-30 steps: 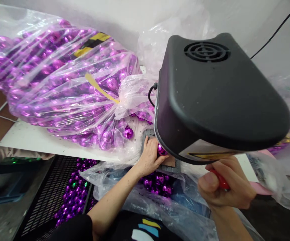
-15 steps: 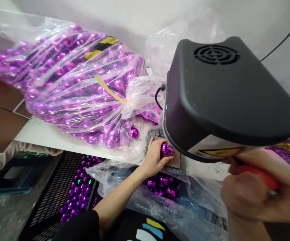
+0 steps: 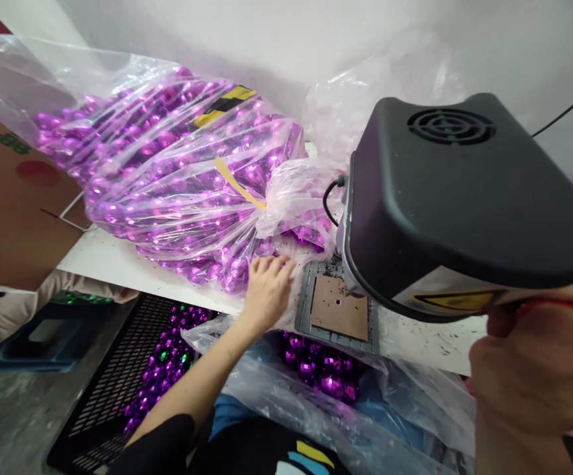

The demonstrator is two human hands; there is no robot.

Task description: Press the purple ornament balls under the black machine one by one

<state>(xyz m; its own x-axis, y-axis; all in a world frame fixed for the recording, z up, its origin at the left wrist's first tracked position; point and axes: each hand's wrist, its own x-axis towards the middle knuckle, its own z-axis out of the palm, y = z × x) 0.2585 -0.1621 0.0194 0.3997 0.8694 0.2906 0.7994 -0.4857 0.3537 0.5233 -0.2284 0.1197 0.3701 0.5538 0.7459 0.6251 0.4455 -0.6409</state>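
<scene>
My left hand (image 3: 267, 287) reaches into the open mouth of the big clear bag of shiny purple balls (image 3: 177, 178) on the white table (image 3: 113, 267). Its fingers are blurred, and I cannot make out whether they hold a ball. My right hand (image 3: 534, 369) is wrapped round a red handle (image 3: 571, 311) under the black machine head (image 3: 465, 198). The brown pad (image 3: 340, 307) in its grey frame below the head lies bare.
A clear bag with more purple balls (image 3: 316, 363) hangs below the table edge at my lap. A black mesh crate (image 3: 133, 376) of purple and green balls stands lower left. A cardboard box (image 3: 14, 198) is at the left. A black cable (image 3: 564, 109) runs up at the right.
My left hand left the brown pad and moved left to the bag's mouth; the purple ball it held on the pad is gone from there. My right hand with the red handle shifted right.
</scene>
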